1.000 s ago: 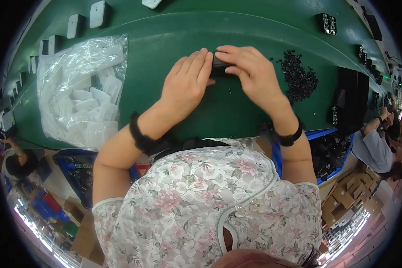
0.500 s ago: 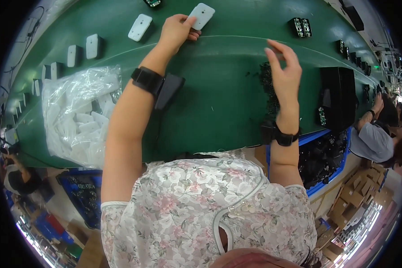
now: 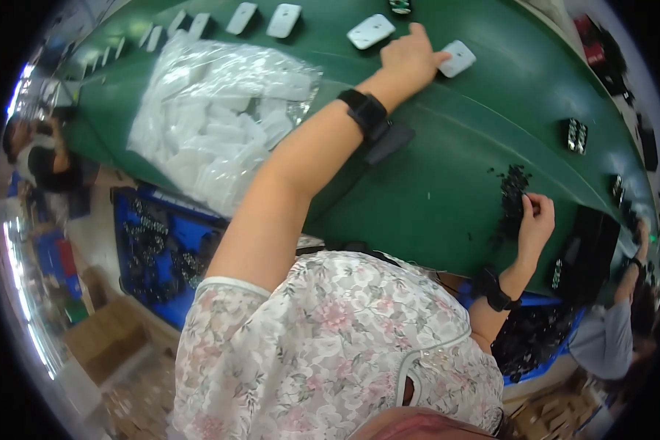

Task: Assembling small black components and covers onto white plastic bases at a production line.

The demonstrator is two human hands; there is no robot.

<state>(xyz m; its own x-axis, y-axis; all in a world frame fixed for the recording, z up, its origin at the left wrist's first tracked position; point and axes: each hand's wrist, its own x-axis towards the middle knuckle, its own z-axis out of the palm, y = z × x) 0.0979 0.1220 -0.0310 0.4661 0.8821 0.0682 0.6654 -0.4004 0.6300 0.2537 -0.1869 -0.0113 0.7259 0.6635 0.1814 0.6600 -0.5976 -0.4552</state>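
My left hand [image 3: 412, 60] is at the far side of the green surface, one finger stretched out and its thumb at the edge of a white plastic casing [image 3: 459, 59]. The casing lies on the green surface, with small holes in its face. Left of that hand lies another white casing [image 3: 371, 31]. At the right, my right hand [image 3: 537, 217] has its fingertips pinched together at the edge of a loose pile of small black pieces [image 3: 515, 183]. What the pinch holds is too small to make out.
A clear bag of white plastic parts [image 3: 213, 125] lies left. White casings [image 3: 284, 20] line the far left; a black housing with circuit boards [image 3: 576, 136] stands right. A black box [image 3: 592, 246] is beside my right hand. Blue bins [image 3: 170, 312] sit below the edge. Other people work at both sides.
The view has turned. My left hand has loosened its grip on the white casing, which now lies on the green surface. My right hand has come down to the black pieces, its fingers closing.
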